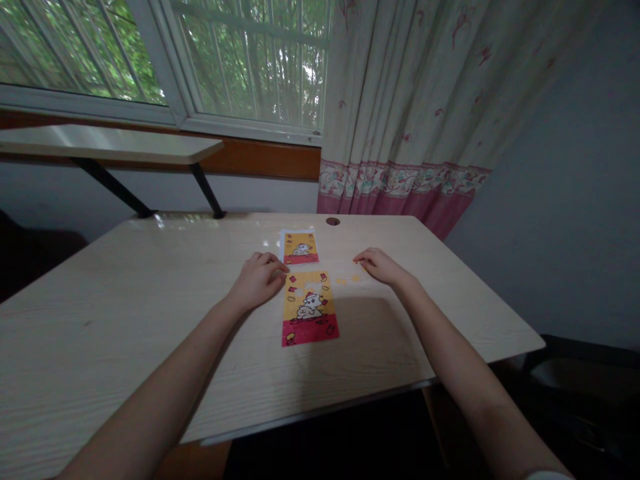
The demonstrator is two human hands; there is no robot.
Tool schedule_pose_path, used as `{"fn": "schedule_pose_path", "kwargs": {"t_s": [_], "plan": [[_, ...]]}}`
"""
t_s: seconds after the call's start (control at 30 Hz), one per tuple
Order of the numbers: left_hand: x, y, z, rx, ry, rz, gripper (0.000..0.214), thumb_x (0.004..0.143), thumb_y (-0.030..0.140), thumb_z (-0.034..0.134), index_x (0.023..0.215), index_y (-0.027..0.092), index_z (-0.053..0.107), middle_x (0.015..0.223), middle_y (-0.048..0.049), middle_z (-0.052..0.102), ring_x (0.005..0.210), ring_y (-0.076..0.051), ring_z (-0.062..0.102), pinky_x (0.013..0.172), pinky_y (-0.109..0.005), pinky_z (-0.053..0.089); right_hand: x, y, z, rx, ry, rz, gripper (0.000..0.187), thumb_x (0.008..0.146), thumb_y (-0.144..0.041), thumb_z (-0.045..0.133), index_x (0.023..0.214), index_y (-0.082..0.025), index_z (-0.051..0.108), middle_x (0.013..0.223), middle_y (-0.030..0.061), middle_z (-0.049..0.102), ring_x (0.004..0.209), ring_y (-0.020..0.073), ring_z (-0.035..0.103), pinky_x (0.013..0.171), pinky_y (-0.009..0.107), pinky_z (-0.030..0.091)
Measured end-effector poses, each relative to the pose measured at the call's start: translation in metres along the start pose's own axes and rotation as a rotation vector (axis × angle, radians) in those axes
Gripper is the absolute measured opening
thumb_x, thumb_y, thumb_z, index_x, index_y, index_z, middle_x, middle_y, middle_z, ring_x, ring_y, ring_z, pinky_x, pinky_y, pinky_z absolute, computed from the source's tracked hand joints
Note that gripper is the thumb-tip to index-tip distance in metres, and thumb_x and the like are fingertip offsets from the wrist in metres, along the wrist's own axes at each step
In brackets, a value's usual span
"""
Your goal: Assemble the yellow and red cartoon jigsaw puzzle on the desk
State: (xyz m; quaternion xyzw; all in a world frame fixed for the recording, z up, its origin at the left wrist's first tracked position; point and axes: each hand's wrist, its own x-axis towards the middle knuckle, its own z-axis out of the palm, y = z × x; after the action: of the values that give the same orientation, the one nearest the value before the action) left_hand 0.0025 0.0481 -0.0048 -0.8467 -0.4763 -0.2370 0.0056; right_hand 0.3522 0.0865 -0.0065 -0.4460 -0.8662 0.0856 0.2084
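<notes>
A jigsaw puzzle point(310, 327) with a white cartoon animal on yellow and red lies flat on the desk in front of me. Pale gaps show in its upper yellow part. My left hand point(259, 277) rests at its upper left corner, fingers loosely bent and apart, fingertips at the edge, holding nothing. To the right, my right hand point(379, 265) is pinched just above the desk on a small puzzle piece, mostly hidden by the fingers, with a bit of yellow showing. Loose yellow puzzle pieces point(355, 278) lie between that hand and the puzzle.
Behind the puzzle lies a smaller picture card point(301, 248) with the same design. The wooden desk point(125, 320) has a round cable hole point(333, 221) near its back edge. A raised shelf point(110, 143) stands at the back left, below a window. A flowered curtain point(400, 120) hangs behind.
</notes>
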Motion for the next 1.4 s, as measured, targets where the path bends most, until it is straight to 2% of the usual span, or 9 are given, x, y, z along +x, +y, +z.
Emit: {"fn": "schedule_pose_path", "kwargs": {"t_s": [0.17,0.27,0.4,0.63,0.83,0.93,1.03,1.23,1.4], "plan": [[0.0,0.001,-0.001,-0.002,-0.002,0.01,0.024,0.08,0.03,0.048,0.09,0.021,0.069,0.094,-0.0089,0.059,0.089,-0.026,0.048,0.079,-0.041,0.039,0.001,-0.011,-0.002,0.05,0.007,-0.054,0.032,0.082,-0.004,0.046,0.098,-0.018,0.069,0.097,0.0077,0.065,0.093,0.0162,0.056,0.088,0.034,0.041],[0.0,0.001,-0.002,-0.007,-0.002,0.005,0.024,0.08,0.03,0.049,0.09,0.022,0.069,0.093,-0.008,0.059,0.089,-0.025,0.048,0.079,-0.041,0.039,-0.003,-0.011,-0.015,0.093,0.009,0.053,0.025,0.081,-0.009,0.05,0.095,-0.015,0.069,0.093,0.0075,0.065,0.084,0.0151,0.057,0.078,0.029,0.043],[0.0,0.001,-0.001,0.005,-0.002,0.013,0.024,0.08,0.03,0.049,0.091,0.022,0.069,0.094,-0.0079,0.059,0.089,-0.025,0.048,0.08,-0.041,0.039,-0.01,-0.004,-0.026,0.069,-0.095,0.205,0.018,0.076,-0.02,0.062,0.091,-0.013,0.069,0.082,0.0062,0.062,0.07,0.0132,0.053,0.067,0.025,0.041],[-0.001,0.0,-0.001,0.023,0.002,0.024,0.025,0.079,0.029,0.049,0.092,0.021,0.069,0.094,-0.0092,0.059,0.09,-0.026,0.049,0.08,-0.042,0.04,-0.01,0.0,-0.021,0.064,-0.197,0.203,0.018,0.076,-0.02,0.061,0.091,-0.011,0.066,0.081,0.005,0.057,0.067,0.0121,0.049,0.063,0.024,0.038],[0.001,0.005,-0.004,-0.002,-0.003,0.03,0.025,0.08,0.029,0.048,0.091,0.02,0.069,0.092,-0.0088,0.06,0.089,-0.025,0.05,0.08,-0.04,0.041,-0.01,-0.004,-0.018,0.217,-0.15,0.262,0.015,0.074,-0.017,0.059,0.088,-0.012,0.061,0.071,0.0006,0.056,0.061,0.0106,0.047,0.058,0.022,0.037],[0.002,0.013,-0.006,-0.121,-0.031,0.032,0.024,0.078,0.026,0.049,0.089,0.018,0.068,0.085,-0.0081,0.063,0.084,-0.023,0.053,0.078,-0.038,0.042,-0.006,-0.017,-0.009,0.266,-0.025,0.246,0.013,0.074,-0.02,0.06,0.084,-0.013,0.061,0.069,0.0002,0.058,0.062,0.0108,0.049,0.059,0.023,0.038],[0.003,0.025,-0.007,-0.291,-0.056,0.014,0.022,0.078,0.023,0.048,0.085,0.019,0.068,0.079,-0.0054,0.066,0.079,-0.019,0.055,0.075,-0.034,0.043,0.002,-0.044,0.007,0.403,0.091,0.182,0.018,0.077,-0.03,0.06,0.086,-0.014,0.063,0.074,0.0018,0.062,0.066,0.0111,0.052,0.062,0.023,0.04],[0.003,0.053,-0.011,-0.593,-0.098,-0.046,0.028,0.081,0.038,0.053,0.082,0.015,0.069,0.072,-0.0044,0.063,0.065,-0.014,0.052,0.06,-0.027,0.04,0.014,-0.105,0.04,0.695,0.141,0.096,0.027,0.072,-0.037,0.069,0.088,-0.016,0.067,0.074,0.002,0.066,0.065,0.0112,0.056,0.062,0.024,0.044],[0.004,0.058,-0.006,-0.807,-0.054,-0.126,0.026,0.078,0.039,0.058,0.075,0.014,0.067,0.067,-0.003,0.061,0.063,-0.013,0.052,0.058,-0.026,0.04,0.013,-0.122,0.042,0.706,0.246,0.078,0.023,0.075,-0.036,0.066,0.089,-0.018,0.069,0.076,0.0028,0.067,0.064,0.012,0.057,0.061,0.025,0.046]]}}
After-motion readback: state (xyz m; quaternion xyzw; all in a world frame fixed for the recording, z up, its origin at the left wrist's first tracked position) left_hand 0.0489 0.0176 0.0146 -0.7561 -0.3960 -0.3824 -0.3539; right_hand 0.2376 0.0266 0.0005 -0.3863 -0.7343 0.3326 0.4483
